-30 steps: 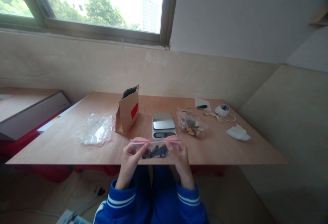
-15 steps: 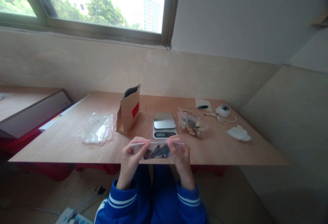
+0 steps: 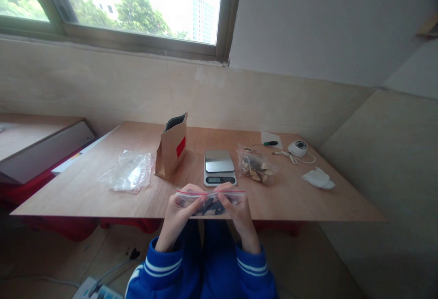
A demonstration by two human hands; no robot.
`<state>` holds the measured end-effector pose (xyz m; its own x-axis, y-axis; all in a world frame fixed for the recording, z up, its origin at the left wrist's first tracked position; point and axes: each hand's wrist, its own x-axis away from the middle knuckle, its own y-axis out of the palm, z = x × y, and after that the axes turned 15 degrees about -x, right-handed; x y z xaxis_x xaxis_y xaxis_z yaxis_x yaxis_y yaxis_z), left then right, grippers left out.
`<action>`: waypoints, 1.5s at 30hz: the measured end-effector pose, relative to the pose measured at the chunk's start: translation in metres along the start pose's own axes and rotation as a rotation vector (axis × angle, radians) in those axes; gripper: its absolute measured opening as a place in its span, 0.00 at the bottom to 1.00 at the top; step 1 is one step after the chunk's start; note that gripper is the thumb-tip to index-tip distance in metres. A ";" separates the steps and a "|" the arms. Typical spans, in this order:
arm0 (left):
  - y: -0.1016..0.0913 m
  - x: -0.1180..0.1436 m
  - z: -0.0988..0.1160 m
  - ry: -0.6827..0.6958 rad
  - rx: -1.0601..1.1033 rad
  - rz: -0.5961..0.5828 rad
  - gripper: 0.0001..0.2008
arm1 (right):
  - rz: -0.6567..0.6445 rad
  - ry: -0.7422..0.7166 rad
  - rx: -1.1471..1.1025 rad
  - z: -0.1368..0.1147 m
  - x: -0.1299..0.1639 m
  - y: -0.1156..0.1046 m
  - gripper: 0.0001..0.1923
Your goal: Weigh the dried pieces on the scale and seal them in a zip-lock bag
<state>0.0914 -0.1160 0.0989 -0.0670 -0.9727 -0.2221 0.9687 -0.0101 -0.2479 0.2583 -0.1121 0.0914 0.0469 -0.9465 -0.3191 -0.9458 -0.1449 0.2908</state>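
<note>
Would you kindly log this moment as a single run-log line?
left hand: pinching zip bag | right hand: pinching zip bag | bag: dark pieces inside, at table edge | scale: bare, behind bag

paper bag (image 3: 171, 146) left of scale (image 3: 219, 167) | filled bag (image 3: 257, 167) right

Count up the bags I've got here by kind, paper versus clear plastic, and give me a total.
Paper bags: 1, the brown paper bag.
Clear plastic bags: 3, the zip bag in both hands, the filled bag beside the scale, the empty bags lying left.
Total: 4
</note>
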 end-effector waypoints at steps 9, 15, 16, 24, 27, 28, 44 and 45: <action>0.001 0.002 -0.003 -0.029 -0.106 0.076 0.10 | 0.062 -0.097 0.066 0.002 0.001 0.002 0.06; 0.008 0.002 -0.001 -0.019 -0.195 0.194 0.11 | 0.138 -0.102 0.092 0.005 0.002 0.002 0.07; 0.009 0.002 0.001 -0.023 -0.184 0.195 0.11 | 0.147 -0.084 0.078 0.006 0.002 0.001 0.07; 0.011 -0.003 0.008 -0.017 -0.024 0.060 0.10 | 0.011 0.048 -0.063 0.010 -0.002 -0.002 0.08; 0.011 -0.003 0.006 -0.033 -0.035 0.049 0.11 | 0.015 0.077 -0.041 0.012 -0.002 0.001 0.09; 0.012 -0.003 0.005 -0.048 -0.032 0.043 0.11 | 0.034 0.075 -0.021 0.013 -0.002 0.002 0.08; 0.020 -0.001 -0.008 -0.014 -0.168 0.176 0.10 | 0.138 0.004 0.092 0.019 -0.005 0.011 0.10; 0.021 0.000 -0.009 -0.024 -0.164 0.190 0.10 | 0.154 0.007 0.088 0.020 -0.004 0.013 0.10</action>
<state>0.1097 -0.1138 0.0857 0.1202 -0.9589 -0.2571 0.9114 0.2093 -0.3544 0.2397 -0.1042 0.0789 -0.0987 -0.9576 -0.2709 -0.9663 0.0272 0.2559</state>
